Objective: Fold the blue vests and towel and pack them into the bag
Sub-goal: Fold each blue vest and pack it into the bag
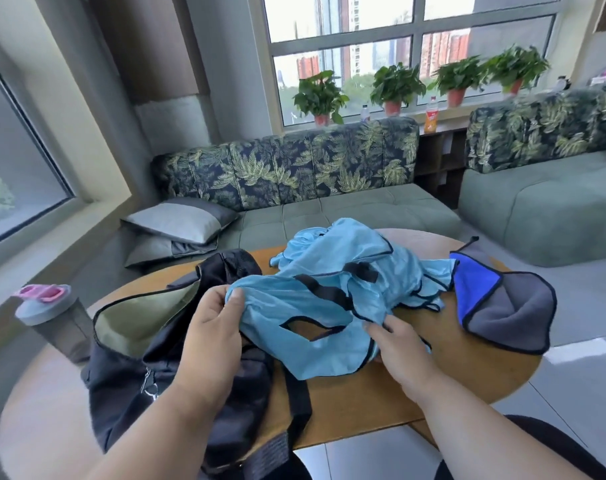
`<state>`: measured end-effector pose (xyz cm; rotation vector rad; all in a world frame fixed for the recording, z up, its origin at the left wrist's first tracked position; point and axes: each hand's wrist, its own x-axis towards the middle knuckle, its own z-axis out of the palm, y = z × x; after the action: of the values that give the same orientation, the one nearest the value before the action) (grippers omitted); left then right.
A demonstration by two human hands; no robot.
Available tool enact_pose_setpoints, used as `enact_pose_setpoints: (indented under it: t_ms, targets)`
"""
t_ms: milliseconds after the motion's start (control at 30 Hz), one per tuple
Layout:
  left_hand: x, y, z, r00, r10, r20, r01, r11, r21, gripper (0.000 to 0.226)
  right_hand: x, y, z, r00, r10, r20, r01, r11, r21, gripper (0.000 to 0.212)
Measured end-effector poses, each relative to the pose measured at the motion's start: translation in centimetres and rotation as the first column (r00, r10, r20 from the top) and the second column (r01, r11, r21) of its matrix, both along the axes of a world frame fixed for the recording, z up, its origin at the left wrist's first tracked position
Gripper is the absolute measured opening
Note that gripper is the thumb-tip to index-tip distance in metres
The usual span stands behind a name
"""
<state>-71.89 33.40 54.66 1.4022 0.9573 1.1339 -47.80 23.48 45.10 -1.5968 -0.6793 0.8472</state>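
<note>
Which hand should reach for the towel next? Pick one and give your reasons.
Right hand. The towel lies on its side of the table, while the left hand pinches the vest over by the bag.

Your body: two bare forearms, no sleeves, watch or rings; left hand (209, 336), right hand (403, 353); dark trousers.

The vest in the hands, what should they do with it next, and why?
Probably lift the vest clear of the pile and spread it flat on the table. The left hand and right hand pinch its edges, but it is still crumpled and unfolded, and the bag lies open.
</note>
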Motion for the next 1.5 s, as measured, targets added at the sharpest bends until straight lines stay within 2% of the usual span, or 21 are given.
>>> enact_pose_setpoints:
  t_ms: [67, 167, 267, 300, 400, 500, 600, 700, 733, 800, 833, 900, 933, 1000, 1067, 1100, 1200, 1267, 1333, 1400, 1500]
  targets:
    - [-0.8, 0.1, -0.1, 0.998, 0.039, 0.04, -0.038, 0.999, -0.02, 0.02, -1.0, -0.9, 1.4, 0.995, -0.047, -0.089, 0.054, 0.996, 0.07, 0.017]
    - [-1.5, 0.3, 0.0, 0.993, 0.072, 0.088, -0.068, 0.997, -0.046, 0.017, -1.9, -2.0, 3.9, 0.993, -0.097, -0.066, 0.107, 0.981, 0.163, 0.015]
    - [-1.5, 0.3, 0.2, 0.992, 0.09, 0.086, -0.09, 0.996, -0.003, 0.006, -2.6, -3.0, 6.7, 0.988, -0.14, -0.062, 0.151, 0.958, 0.245, 0.014]
    - [-1.4, 0.2, 0.1, 0.995, 0.086, 0.047, -0.087, 0.996, 0.011, 0.007, -2.8, -3.2, 7.3, 0.991, -0.123, -0.045, 0.13, 0.96, 0.249, 0.014]
    - [-1.1, -0.3, -0.7, 0.986, -0.025, -0.164, 0.025, 1.0, 0.001, 0.036, -3.7, -3.7, 8.5, 0.998, -0.022, -0.054, 0.033, 0.975, 0.22, 0.018]
    - [-0.8, -1.7, -1.9, 0.867, -0.063, -0.495, 0.145, 0.981, 0.129, 0.06, -4.3, -3.7, 8.4, 0.998, 0.025, -0.062, -0.015, 0.987, 0.159, 0.018]
    - [0.5, -3.9, -3.2, 0.748, -0.146, -0.647, 0.346, 0.918, 0.194, 0.057, -4.7, -3.5, 7.8, 0.995, 0.033, -0.096, -0.02, 0.99, 0.137, 0.016]
    - [2.2, -5.1, -4.8, 0.679, -0.313, -0.664, 0.462, 0.885, 0.056, 0.063, -4.9, -3.1, 7.3, 0.989, 0.095, -0.11, -0.081, 0.989, 0.124, 0.018]
    - [2.7, -5.2, -5.2, 0.666, -0.325, -0.672, 0.462, 0.886, 0.029, 0.057, -4.9, -2.9, 7.1, 0.987, 0.118, -0.109, -0.105, 0.987, 0.12, 0.02]
    - [3.6, -4.9, -5.9, 0.683, -0.269, -0.68, 0.43, 0.899, 0.077, 0.022, -4.5, -2.6, 6.7, 0.983, 0.146, -0.109, -0.135, 0.985, 0.103, 0.022]
    - [3.8, -4.7, -6.1, 0.702, -0.248, -0.667, 0.402, 0.912, 0.084, 0.004, -4.0, -2.5, 6.2, 0.983, 0.145, -0.117, -0.134, 0.987, 0.092, 0.023]
    - [3.9, -4.3, -6.4, 0.758, -0.248, -0.604, 0.352, 0.934, 0.057, 0.014, -2.9, -2.5, 5.2, 0.982, 0.122, -0.147, -0.112, 0.991, 0.072, 0.026]
    - [4.1, -4.0, -6.1, 0.807, -0.287, -0.516, 0.334, 0.943, -0.002, 0.016, -1.9, -2.6, 4.6, 0.987, 0.093, -0.135, -0.087, 0.995, 0.049, 0.027]
    - [4.0, -3.4, -5.0, 0.91, -0.33, -0.252, 0.301, 0.942, -0.146, 0.019, 0.3, -2.9, 3.3, 1.0, 0.013, 0.028, -0.012, 0.999, -0.044, 0.023]
    - [4.0, -2.5, -3.6, 0.956, -0.287, -0.064, 0.264, 0.933, -0.244, 0.025, 2.7, -3.3, 1.9, 0.973, -0.024, 0.228, 0.063, 0.985, -0.162, 0.015]
    - [3.8, -1.9, -3.1, 0.969, -0.247, 0.001, 0.238, 0.93, -0.281, 0.028, 3.7, -3.4, 1.2, 0.963, 0.005, 0.271, 0.062, 0.97, -0.236, 0.019]
    - [3.1, 0.1, -2.5, 0.961, -0.166, 0.22, 0.247, 0.875, -0.417, 0.04, 4.9, -3.1, 0.0, 0.919, 0.167, 0.358, 0.042, 0.86, -0.509, 0.058]
    - [2.8, 1.0, -2.5, 0.95, -0.159, 0.27, 0.27, 0.851, -0.45, 0.051, 5.0, -3.0, -0.2, 0.865, 0.221, 0.451, 0.128, 0.772, -0.623, 0.075]
    - [2.6, 1.1, -2.4, 0.949, -0.144, 0.28, 0.258, 0.866, -0.428, 0.047, 4.9, -3.1, -0.2, 0.836, 0.237, 0.495, 0.191, 0.72, -0.667, 0.083]
    - [2.7, 0.9, -2.2, 0.954, -0.142, 0.264, 0.235, 0.9, -0.368, 0.046, 4.8, -3.2, -0.3, 0.831, 0.239, 0.502, 0.209, 0.701, -0.681, 0.082]
    - [2.6, 0.6, -2.3, 0.956, -0.158, 0.249, 0.235, 0.917, -0.323, 0.049, 4.7, -3.3, -0.5, 0.81, 0.187, 0.556, 0.251, 0.746, -0.616, 0.069]
